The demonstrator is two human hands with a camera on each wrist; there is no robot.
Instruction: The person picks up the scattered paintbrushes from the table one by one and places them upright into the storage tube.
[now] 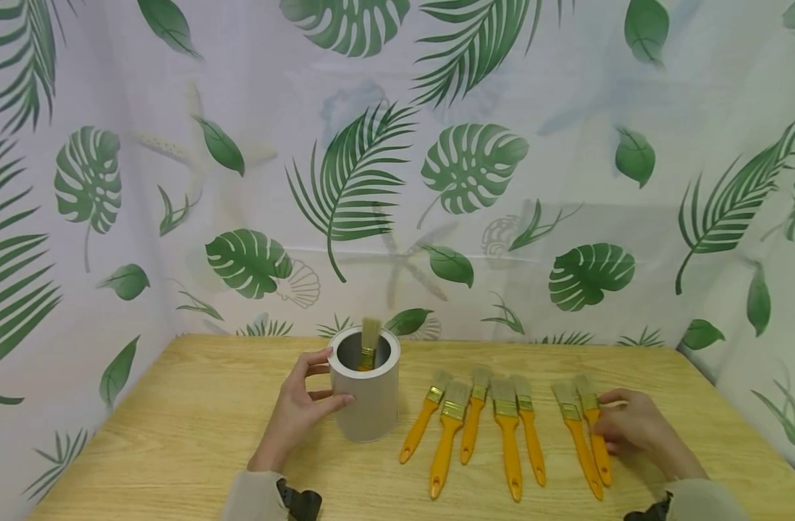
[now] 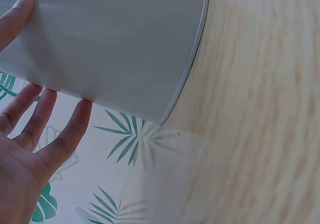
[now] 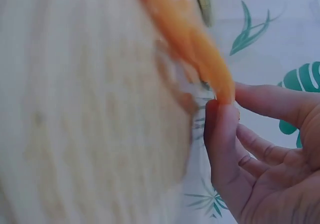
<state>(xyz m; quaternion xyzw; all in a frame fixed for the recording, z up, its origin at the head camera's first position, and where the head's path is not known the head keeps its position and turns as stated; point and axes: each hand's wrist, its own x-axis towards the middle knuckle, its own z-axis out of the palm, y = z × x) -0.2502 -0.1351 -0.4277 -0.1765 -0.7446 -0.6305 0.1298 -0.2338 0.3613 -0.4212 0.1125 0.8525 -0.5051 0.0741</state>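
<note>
On the left of the table a light grey can [image 1: 368,412] stands upright, its top uncovered. My left hand [image 1: 298,407] holds it from the left side, thumb low on the near wall and a finger up at the rim. The left wrist view has the thumb and fingertips against opposite sides of the can [image 2: 115,44]. One paintbrush [image 1: 371,333] leans inside, bristles up, its handle mostly hidden. At far right, my right hand [image 1: 635,425] pinches the orange handle of the rightmost paintbrush [image 1: 601,452]. Thumb and forefinger meet on that handle [image 3: 207,54] in the right wrist view.
Another paintbrush [image 1: 583,450] lies just left of the pinched one. Between it and the can, several more brushes [image 1: 510,450] with orange handles lie side by side, bristles pointing away. A leaf-patterned curtain [image 1: 371,275] rises behind the wooden table [image 1: 208,405].
</note>
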